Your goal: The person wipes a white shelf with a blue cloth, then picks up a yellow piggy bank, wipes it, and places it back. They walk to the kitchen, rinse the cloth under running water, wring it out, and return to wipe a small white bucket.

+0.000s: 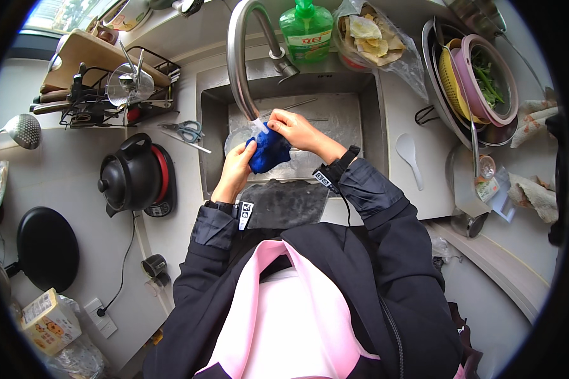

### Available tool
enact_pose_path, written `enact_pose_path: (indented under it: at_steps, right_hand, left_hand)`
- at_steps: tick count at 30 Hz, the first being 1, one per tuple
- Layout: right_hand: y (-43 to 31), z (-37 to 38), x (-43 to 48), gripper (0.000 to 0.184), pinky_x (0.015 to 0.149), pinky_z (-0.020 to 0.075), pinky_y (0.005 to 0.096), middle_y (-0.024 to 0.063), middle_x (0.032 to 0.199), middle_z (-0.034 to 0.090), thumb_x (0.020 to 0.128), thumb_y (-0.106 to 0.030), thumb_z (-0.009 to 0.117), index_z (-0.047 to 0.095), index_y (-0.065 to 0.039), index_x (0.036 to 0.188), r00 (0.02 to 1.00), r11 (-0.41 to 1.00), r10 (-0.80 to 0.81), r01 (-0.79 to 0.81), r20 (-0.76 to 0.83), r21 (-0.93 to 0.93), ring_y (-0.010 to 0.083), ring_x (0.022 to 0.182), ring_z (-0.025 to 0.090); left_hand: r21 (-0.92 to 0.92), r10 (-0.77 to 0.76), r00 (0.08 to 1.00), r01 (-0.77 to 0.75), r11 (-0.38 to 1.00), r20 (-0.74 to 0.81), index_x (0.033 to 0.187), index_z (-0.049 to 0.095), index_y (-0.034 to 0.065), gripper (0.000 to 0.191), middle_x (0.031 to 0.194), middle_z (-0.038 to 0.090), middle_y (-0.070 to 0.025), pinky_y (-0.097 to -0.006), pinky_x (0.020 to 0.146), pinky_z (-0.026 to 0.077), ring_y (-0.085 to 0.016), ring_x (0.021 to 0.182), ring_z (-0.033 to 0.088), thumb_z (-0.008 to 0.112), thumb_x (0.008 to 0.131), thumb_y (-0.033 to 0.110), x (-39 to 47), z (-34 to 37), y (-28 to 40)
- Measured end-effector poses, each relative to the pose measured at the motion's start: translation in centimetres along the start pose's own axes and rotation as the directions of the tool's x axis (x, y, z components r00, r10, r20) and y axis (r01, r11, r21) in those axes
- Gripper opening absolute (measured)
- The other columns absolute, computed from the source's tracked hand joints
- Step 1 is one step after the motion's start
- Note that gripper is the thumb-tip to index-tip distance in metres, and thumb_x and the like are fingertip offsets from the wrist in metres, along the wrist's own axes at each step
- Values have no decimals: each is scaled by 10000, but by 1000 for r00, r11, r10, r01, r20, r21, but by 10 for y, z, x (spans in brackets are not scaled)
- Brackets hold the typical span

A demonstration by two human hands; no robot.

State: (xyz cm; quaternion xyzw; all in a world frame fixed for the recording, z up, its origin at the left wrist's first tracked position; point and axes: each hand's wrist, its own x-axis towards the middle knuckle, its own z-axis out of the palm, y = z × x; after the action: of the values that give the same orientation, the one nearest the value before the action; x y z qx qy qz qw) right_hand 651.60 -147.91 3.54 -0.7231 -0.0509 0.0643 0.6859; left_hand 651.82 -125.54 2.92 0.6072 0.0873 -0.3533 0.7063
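Over the stainless steel sink [374, 123], a wet blue cloth [269, 154] is stretched between my two hands. My left hand [237, 166] pinches its left side, thumb on top. The upper right edge is gripped by my right hand [296, 130]. Water runs from the mouth of the curved metal faucet [239, 71] onto the cloth. Beneath it, a clear bowl [234, 139] stands in the sink, partly hidden by the cloth and my left hand. Chopsticks [298, 104] lie on the sink floor. A dark grey cloth [284, 203] drapes over the sink's front edge.
Behind the sink stand a green soap bottle [308, 35] and a bag-lined container of scraps [367, 38]. Scissors [187, 131], a black electric kettle [130, 175] and a knife rack [109, 90] are on the left. To the right are a white spoon [410, 158] and stacked basins [490, 85].
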Motion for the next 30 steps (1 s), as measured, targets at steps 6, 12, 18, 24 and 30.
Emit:
enact_pose_path:
  at_steps: [6, 12, 18, 24, 30]
  right_hand:
    - [-19, 0, 11, 209, 729, 413, 263, 4, 811, 554, 960, -239, 511, 558, -35, 961, 989, 998, -58, 62, 134, -24, 81, 785, 470]
    - [-30, 3, 19, 291, 655, 461, 392, 165, 784, 633, 903, -311, 570, 538, -22, 919, 993, 974, -82, 97, 83, -205, 317, 724, 613]
    - [-26, -16, 13, 476, 611, 431, 366, 139, 726, 570, 915, -502, 520, 458, -31, 882, 999, 981, -1, 11, 49, -192, 252, 674, 549]
    - [-6, -20, 3, 574, 632, 443, 358, 124, 747, 596, 838, -576, 599, 491, -17, 907, 997, 989, 18, -7, 76, -150, 210, 707, 560]
    - [23, -20, -13, 417, 766, 456, 313, 82, 916, 670, 877, -355, 599, 610, 2, 1092, 929, 992, 123, -107, 349, -63, 130, 822, 572]
  left_hand:
    - [804, 194, 974, -18, 594, -122, 1199, 531, 44, 425, 1261, 437, -131, -346, 972, 393, -223, 1185, 449, 668, 809, 147, -8, -5, -5]
    - [345, 315, 905, -403, 848, 285, 1293, 425, 49, 492, 1150, 513, -38, -279, 952, 392, -123, 1095, 480, 646, 854, 58, 14, 46, 36]
    - [580, 272, 934, -357, 733, 232, 1192, 505, 1, 312, 1051, 589, -40, -265, 853, 435, -122, 969, 537, 588, 910, 107, 16, 68, 49]
    - [696, 210, 975, -201, 689, 75, 1103, 561, 13, 216, 942, 589, 2, -227, 788, 432, -69, 878, 526, 522, 973, 180, 10, 64, 54]
    - [171, 453, 891, -441, 881, -38, 1014, 541, 72, 212, 865, 576, 20, -233, 724, 464, -65, 762, 549, 463, 1001, 269, 4, 55, 58]
